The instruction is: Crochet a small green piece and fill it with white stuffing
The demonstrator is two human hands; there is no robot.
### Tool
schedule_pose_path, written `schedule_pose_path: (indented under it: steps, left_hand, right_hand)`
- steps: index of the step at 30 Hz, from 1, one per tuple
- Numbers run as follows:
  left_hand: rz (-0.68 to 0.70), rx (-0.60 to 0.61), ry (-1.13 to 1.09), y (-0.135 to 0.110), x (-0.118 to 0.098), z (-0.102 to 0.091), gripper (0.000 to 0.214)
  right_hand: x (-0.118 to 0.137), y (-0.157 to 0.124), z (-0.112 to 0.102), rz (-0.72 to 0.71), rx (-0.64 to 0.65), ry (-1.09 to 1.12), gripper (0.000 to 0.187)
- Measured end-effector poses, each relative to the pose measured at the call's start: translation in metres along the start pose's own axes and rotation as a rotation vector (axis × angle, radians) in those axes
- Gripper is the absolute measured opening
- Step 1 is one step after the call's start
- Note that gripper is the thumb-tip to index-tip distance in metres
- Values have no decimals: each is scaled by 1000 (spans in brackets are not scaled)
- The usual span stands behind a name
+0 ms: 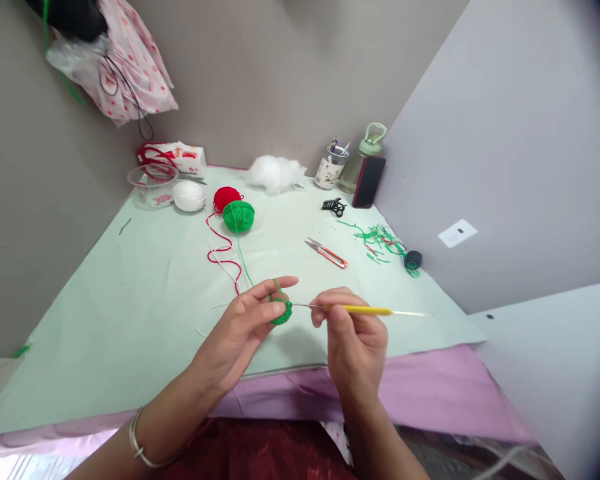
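Between the thumb and fingers of my left hand (247,323) is a small round green crochet piece (282,313). Green yarn loops over my left index finger, which is stretched out to the right. My right hand (355,333) grips a crochet hook (365,310) by its yellow handle, with the thin metal shaft pointing left. The hook's tip meets the edge of the green piece; whether it is inside a stitch cannot be made out. A green strand runs back from my left hand to the green yarn ball (239,217).
Behind the green ball sit a red yarn ball (227,199) and a white yarn ball (189,196). Orange-handled thread snips (327,253) lie ahead of my right hand. Farther right are green yarn scraps (377,240), a black claw clip (334,207), a phone (369,183) and a bottle (353,175).
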State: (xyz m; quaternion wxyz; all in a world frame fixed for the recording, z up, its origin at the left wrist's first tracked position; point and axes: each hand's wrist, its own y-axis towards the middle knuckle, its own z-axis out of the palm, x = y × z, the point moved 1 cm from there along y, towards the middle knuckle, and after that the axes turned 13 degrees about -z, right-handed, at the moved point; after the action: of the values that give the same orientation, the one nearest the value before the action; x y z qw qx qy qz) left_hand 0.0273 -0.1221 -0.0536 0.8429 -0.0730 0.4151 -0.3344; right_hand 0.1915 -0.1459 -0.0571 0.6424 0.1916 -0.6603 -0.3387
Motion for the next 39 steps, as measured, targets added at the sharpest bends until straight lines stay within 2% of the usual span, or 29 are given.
schedule_pose_path:
  steps: [4,8,11,18,20,22,24,28,35,39]
  left_hand:
    - [71,-51,102,-3,0,5,33]
    - [40,-32,83,-4,1,7,45]
    - [-1,28,40,-3,1,6,49]
    - [-99,193,-102,-2,-1,2,40]
    - [-76,167,-57,-2,-1,3,39]
    - [-13,90,44,-3,1,4,37]
    - [62,20,149,-4,4,5,36]
    - [122,-23,235,-5,7,3,36]
    - [119,-47,265,-8,2,0,37]
    - [123,-46,272,-9,1,0,36]
  right_hand:
    - [-4,0,6,60,29,98,17]
    - [-6,-2,7,62,20,109,16]
    - [-7,-3,6,107,-21,165,15]
    - [-12,6,0,346,-105,359,21]
    - [-13,6,0,371,-101,368,22]
    - [-12,4,1,339,-79,342,23]
    - [-10,1,3,254,-32,279,20]
    - [-6,-3,5,98,32,143,14]
    - [-9,4,3,233,-70,258,22]
    - [-9,6,3,264,-82,334,21]
